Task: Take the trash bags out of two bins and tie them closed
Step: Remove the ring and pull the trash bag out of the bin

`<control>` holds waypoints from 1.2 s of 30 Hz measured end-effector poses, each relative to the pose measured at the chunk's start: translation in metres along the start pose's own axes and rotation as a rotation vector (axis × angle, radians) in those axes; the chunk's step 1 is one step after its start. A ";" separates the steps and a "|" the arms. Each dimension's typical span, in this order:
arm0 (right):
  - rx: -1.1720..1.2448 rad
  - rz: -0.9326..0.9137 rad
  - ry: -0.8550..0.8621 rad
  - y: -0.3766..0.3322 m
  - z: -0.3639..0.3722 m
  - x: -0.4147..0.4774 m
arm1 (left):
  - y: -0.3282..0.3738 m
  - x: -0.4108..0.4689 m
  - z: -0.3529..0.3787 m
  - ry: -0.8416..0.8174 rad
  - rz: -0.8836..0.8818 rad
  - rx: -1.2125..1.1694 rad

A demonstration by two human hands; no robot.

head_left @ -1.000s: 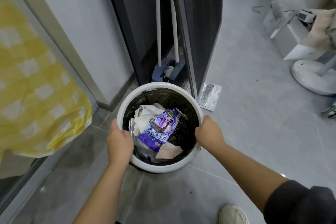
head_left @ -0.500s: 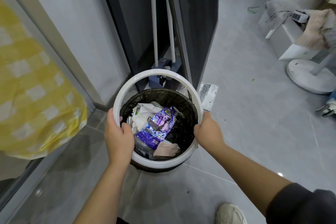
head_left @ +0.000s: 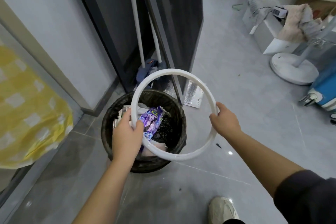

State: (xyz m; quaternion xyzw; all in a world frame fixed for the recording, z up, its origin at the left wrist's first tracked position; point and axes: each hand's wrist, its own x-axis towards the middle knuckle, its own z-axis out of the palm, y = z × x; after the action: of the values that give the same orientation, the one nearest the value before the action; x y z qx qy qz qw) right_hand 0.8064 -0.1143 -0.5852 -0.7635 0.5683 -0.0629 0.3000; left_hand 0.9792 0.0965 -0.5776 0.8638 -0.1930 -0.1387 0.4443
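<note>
Head view: left grip (head_left: 127,132) and right grip (head_left: 225,122) hold the white ring (head_left: 174,72), partly masking the trash bag (head_left: 107,132).

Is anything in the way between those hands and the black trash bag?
Only the white ring, which the left hand and right hand grip above the black trash bag. The bag's folded-over edge lies uncovered; nothing else visible blocks it.

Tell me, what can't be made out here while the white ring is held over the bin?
All in the head view:
- Bin wall: the black bag draped over it covers it entirely.
- Deeper trash: hidden under the purple wrapper and the left hand gripping the white ring.
- Wrapper's print: too blurred to read.
- Broom handles: tops cut off by the top edge.
- Shoe: cut off by the bottom edge.
</note>
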 end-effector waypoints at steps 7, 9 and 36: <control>0.017 0.304 0.085 0.082 -0.029 0.027 | 0.050 -0.024 0.079 -0.157 0.183 0.114; 0.021 0.353 0.113 0.106 -0.031 0.032 | 0.055 -0.031 0.101 -0.200 0.227 0.168; 0.124 0.610 -0.002 0.273 0.073 0.048 | -0.054 -0.030 0.294 -0.633 -0.208 0.527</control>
State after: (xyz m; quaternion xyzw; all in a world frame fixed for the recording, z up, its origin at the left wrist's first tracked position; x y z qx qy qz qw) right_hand 0.6286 -0.1769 -0.8006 -0.5379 0.7661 -0.0038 0.3519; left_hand 0.8427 -0.0708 -0.7863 0.8775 -0.2607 -0.3869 0.1107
